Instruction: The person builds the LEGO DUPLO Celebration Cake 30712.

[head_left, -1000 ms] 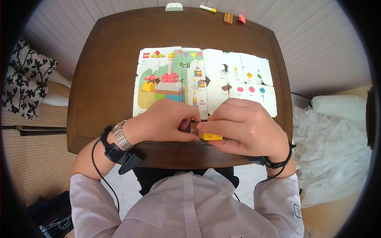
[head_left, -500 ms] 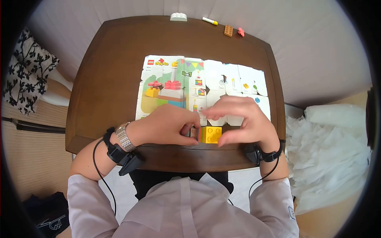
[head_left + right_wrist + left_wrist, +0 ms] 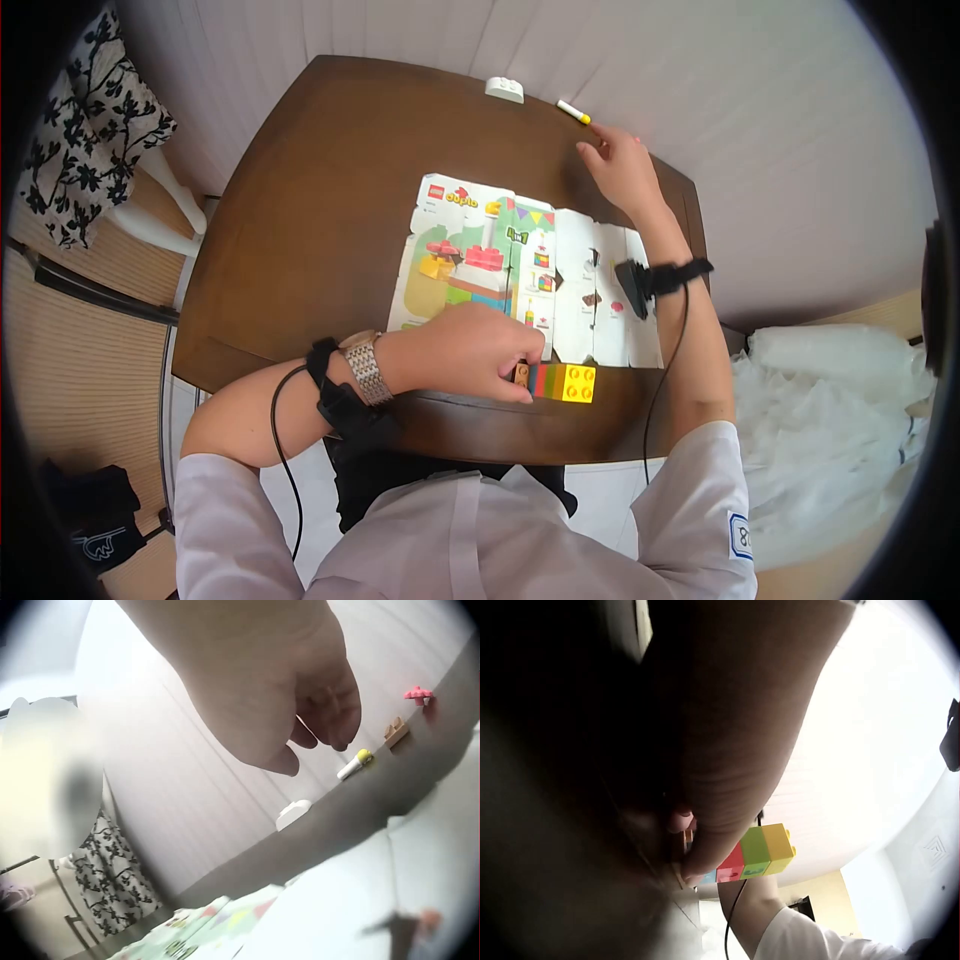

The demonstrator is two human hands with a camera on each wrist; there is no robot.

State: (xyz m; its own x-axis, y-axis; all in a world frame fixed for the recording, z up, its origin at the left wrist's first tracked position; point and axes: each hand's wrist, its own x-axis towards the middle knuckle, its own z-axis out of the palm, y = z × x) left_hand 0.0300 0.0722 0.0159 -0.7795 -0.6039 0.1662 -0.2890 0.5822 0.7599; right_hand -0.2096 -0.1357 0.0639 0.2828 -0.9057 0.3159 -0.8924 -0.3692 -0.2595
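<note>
Near the table's front edge the left hand (image 3: 470, 350) grips the brown end of a row of joined bricks (image 3: 553, 382), which runs through blue, red and green to a yellow brick (image 3: 580, 384). The left wrist view shows the red, green (image 3: 756, 851) and yellow (image 3: 780, 846) bricks beyond the fingers. At the back right the right hand (image 3: 625, 172) reaches over the table, fingers bent loosely and holding nothing. Its fingertips are close to a white stick with a yellow tip (image 3: 573, 111), seen also in the right wrist view (image 3: 355, 763).
An unfolded printed sheet (image 3: 455, 260) lies mid-table. A white rounded brick (image 3: 504, 90) stands at the back edge. In the right wrist view, a brown brick (image 3: 396, 732) and a pink flower-like piece (image 3: 418, 695) are beyond the stick. White fabric (image 3: 830, 440) lies to the right.
The right hand has left the bricks and moved to the table's back right. The left hand still grips the row, now showing more of its colours. The head view has shifted.
</note>
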